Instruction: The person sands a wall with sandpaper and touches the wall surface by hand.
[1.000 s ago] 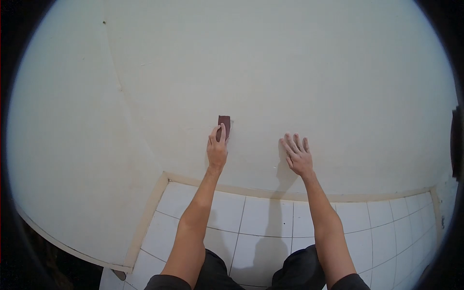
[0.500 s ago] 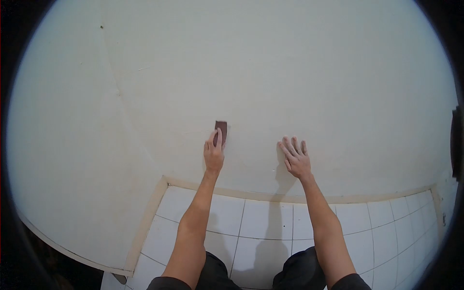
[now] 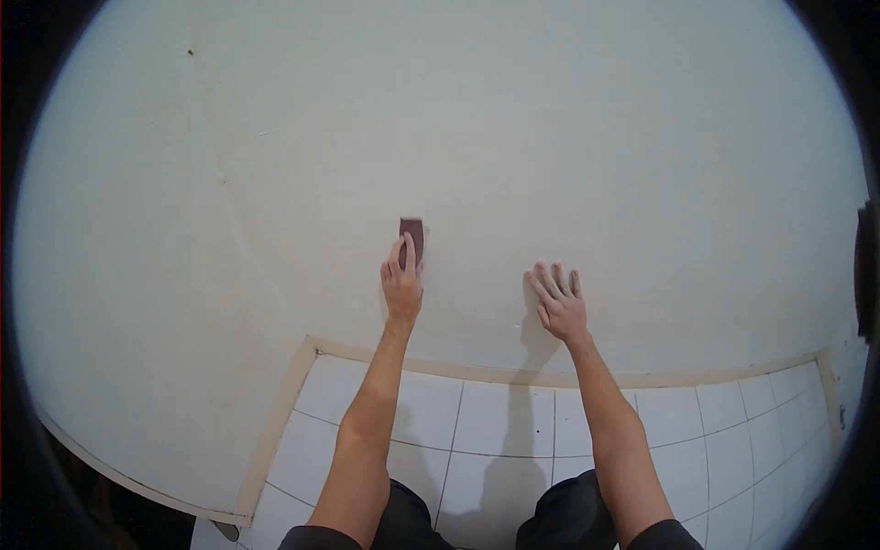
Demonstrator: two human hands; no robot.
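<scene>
My left hand (image 3: pixel 401 282) is closed around a dark reddish-brown sanding block (image 3: pixel 412 240), with one finger stretched along its back. The block's face is against the pale wall (image 3: pixel 477 165), and its upper end shows beyond my fingertips. To the right, my right hand (image 3: pixel 561 301) lies on the same wall with its fingers spread and nothing in it. Whitish dust covers its fingers.
A beige skirting strip (image 3: pixel 477 372) runs along the wall's foot, above a white tiled floor (image 3: pixel 504 417). The wall meets a second wall (image 3: pixel 147 293) at a corner on the left. A dark object (image 3: pixel 865 273) stands at the far right edge.
My left hand has slid the sanding block a little up and to the left along the wall. My right hand has stayed nearly in place.
</scene>
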